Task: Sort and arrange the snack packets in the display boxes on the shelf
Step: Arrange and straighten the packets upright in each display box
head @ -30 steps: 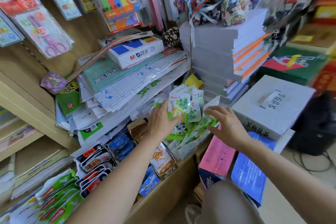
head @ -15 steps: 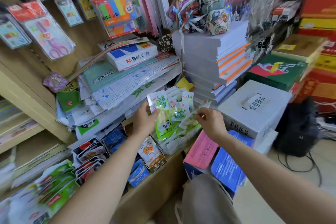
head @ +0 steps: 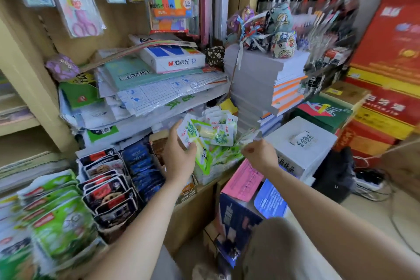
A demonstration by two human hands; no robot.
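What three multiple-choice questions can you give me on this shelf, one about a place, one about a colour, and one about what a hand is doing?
1. Where does the M&G paper ream lie?
A. On the floor.
B. On top of the paper pile.
C. Hanging from a hook.

2. What colour are the packets in the left hand?
A. Black and red.
B. Blue.
C. Green and white.

3. What is the left hand doing?
A. Gripping a bunch of packets.
B. Hanging idle.
C. Pressing flat on the shelf.

Answers:
1 B, the ream sits on the stacked sheets.
2 C, the pouches are white with green print.
3 A, the thumb and fingers curl round the bunch.
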